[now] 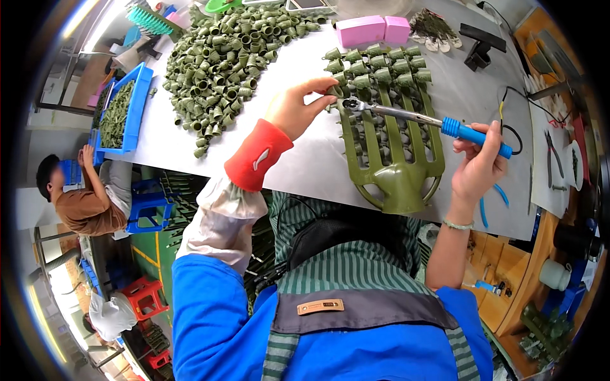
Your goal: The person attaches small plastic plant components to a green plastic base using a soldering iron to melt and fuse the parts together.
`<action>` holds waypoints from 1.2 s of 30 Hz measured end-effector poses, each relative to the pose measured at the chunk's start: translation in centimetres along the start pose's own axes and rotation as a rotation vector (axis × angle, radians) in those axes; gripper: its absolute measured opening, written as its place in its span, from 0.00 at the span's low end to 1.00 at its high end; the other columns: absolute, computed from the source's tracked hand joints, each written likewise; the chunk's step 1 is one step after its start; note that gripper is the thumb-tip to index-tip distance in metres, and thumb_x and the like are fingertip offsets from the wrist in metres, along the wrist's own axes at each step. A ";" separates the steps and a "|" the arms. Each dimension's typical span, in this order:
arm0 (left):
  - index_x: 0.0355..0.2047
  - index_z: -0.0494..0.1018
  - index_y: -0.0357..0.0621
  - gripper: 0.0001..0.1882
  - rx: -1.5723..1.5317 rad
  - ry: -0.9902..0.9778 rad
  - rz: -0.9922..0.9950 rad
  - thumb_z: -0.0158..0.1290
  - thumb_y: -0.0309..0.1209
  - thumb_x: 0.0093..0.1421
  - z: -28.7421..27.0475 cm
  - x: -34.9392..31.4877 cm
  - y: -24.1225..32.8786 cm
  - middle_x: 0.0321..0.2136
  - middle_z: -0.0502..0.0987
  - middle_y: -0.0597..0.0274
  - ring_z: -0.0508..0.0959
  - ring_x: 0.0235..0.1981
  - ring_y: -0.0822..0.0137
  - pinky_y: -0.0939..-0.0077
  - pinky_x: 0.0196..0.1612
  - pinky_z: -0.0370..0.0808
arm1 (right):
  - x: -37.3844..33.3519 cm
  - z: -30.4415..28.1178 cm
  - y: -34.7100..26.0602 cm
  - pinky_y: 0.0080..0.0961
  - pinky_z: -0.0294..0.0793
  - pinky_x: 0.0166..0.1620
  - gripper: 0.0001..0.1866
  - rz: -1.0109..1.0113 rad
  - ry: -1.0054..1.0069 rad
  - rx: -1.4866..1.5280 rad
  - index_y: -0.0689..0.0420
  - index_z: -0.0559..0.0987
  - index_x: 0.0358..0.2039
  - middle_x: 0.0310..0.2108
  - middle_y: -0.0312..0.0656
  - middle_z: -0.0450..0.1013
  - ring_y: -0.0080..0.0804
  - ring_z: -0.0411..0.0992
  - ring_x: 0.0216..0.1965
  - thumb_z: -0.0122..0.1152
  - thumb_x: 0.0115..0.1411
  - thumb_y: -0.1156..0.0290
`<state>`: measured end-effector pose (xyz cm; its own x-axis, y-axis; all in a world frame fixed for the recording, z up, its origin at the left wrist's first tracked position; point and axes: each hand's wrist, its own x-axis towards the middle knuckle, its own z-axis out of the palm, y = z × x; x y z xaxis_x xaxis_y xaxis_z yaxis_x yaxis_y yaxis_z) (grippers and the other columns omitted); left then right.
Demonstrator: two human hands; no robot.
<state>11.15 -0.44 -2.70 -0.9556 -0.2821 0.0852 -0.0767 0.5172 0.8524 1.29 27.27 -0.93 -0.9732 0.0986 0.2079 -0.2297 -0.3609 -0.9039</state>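
Note:
My left hand [293, 106], with a red wristband, pinches a small green cup-shaped piece [335, 91] by the left side of a green frame [398, 180]. This wax-like frame has several long bars and a broad rounded near end. Rows of similar green pieces [382, 75] sit on its far part. In my right hand [478, 166] is a corded heating iron [476, 134] with a blue handle and a metal shaft. Its dark tip lies over the frame's left bar, next to my left fingertips; whether it touches is unclear.
A large pile of loose green pieces [219, 70] covers the table's left side. Pink blocks [372, 30] and a black stand [481, 46] are at the back. Pliers [554, 154] lie far right. A co-worker [89, 197] sits left by a blue tray [141, 105].

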 end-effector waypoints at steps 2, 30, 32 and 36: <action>0.46 0.74 0.43 0.16 0.132 0.071 0.077 0.57 0.29 0.57 0.6 0.1 0.4 0.37 0.80 0.61 0.77 0.40 0.73 0.78 0.46 0.72 | -0.2 0.3 0.3 0.18 0.72 0.18 0.17 0.000 -0.001 0.009 0.66 0.76 0.24 0.23 0.43 0.74 0.27 0.71 0.14 0.54 0.62 0.65; 0.32 0.74 0.45 0.13 1.271 0.340 -0.224 0.58 0.41 0.53 -9.3 0.8 -10.4 0.29 0.77 0.57 0.76 0.35 0.57 0.63 0.39 0.73 | -0.7 -0.1 -1.4 0.17 0.68 0.17 0.19 0.051 -0.044 -0.005 0.63 0.76 0.21 0.19 0.41 0.73 0.25 0.69 0.12 0.53 0.62 0.61; 0.35 0.73 0.45 0.16 1.370 0.324 -0.290 0.58 0.43 0.52 -8.9 0.0 -11.3 0.33 0.76 0.57 0.75 0.38 0.56 0.63 0.41 0.72 | -0.6 -0.1 -1.4 0.16 0.68 0.17 0.19 0.054 -0.043 -0.007 0.63 0.76 0.21 0.19 0.41 0.73 0.24 0.69 0.12 0.53 0.62 0.61; 0.39 0.72 0.45 0.16 1.286 0.272 -0.100 0.58 0.38 0.53 -7.9 -0.3 -11.6 0.35 0.74 0.55 0.74 0.39 0.55 0.63 0.41 0.71 | -0.7 0.0 -1.3 0.16 0.67 0.17 0.19 0.061 -0.036 -0.030 0.63 0.76 0.21 0.19 0.41 0.73 0.25 0.69 0.12 0.54 0.62 0.60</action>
<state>14.61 -12.72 -8.60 -0.8545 -0.4377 0.2799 -0.5011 0.8365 -0.2217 2.26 27.70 0.10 -0.9853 0.0436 0.1651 -0.1701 -0.3370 -0.9260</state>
